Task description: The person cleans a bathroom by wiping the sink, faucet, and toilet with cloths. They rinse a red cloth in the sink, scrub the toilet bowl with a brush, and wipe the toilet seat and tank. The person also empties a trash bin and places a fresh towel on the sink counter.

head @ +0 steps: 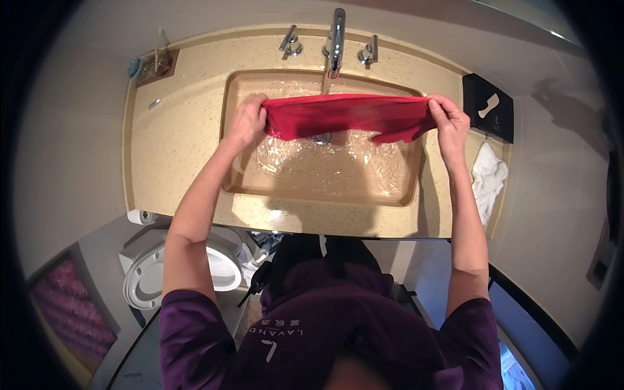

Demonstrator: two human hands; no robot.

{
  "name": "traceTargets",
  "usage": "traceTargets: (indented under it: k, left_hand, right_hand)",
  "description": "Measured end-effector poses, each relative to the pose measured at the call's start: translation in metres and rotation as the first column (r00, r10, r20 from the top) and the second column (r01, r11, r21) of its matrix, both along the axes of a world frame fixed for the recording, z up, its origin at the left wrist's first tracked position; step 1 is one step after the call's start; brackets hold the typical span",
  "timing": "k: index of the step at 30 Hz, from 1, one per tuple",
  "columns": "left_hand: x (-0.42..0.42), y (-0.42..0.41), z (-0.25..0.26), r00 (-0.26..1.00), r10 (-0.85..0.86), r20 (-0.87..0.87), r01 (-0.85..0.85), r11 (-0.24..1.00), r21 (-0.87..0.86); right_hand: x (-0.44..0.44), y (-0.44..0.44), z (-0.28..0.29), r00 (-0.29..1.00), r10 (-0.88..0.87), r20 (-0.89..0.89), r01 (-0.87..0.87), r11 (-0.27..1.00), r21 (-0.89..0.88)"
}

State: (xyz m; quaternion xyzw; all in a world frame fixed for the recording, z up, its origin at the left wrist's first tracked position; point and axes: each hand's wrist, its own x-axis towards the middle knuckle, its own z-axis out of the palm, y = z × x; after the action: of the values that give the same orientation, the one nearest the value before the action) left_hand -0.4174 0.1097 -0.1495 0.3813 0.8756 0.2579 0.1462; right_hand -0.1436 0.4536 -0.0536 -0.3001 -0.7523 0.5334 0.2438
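A red cloth [346, 114] is stretched sideways above the sink basin [321, 197], its lower edge hanging towards the water. My left hand [249, 119] grips one end, over the basin's left side. At the opposite end, my right hand [449, 119] pinches the cloth near the basin's right rim. Rippling water lies in the basin around the metal drain stopper [321, 139], which the cloth partly overlaps. Behind the cloth, a stream falls from the chrome faucet [336, 44].
Two lever handles, a left one [291, 43] and a right one [368, 51], flank the faucet. A black box [489, 108] and a crumpled white towel [487, 178] lie at right. Toiletries in a tray [158, 67] stand back left. A toilet [146, 280] is below the counter [170, 146].
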Motion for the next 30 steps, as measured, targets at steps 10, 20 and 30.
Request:
traceTargets:
  k: [10, 20, 30]
  left_hand:
    - [0.009, -0.046, 0.008, 0.964, -0.215, -0.158, 0.201, 0.974, -0.102]
    - [-0.013, -0.027, -0.016, 0.986, -0.068, -0.151, 0.027, 0.966, -0.257]
    - [0.020, 0.120, -0.053, 0.914, -0.398, -0.081, 0.361, 0.887, -0.287]
  right_hand:
    - [0.053, -0.035, -0.086, 0.907, 0.079, 0.414, -0.213, 0.934, 0.288]
    - [-0.005, -0.003, -0.104, 0.881, 0.066, 0.469, -0.311, 0.828, 0.467]
    - [-0.014, -0.063, -0.084, 0.963, 0.007, 0.268, -0.105, 0.929, 0.354]
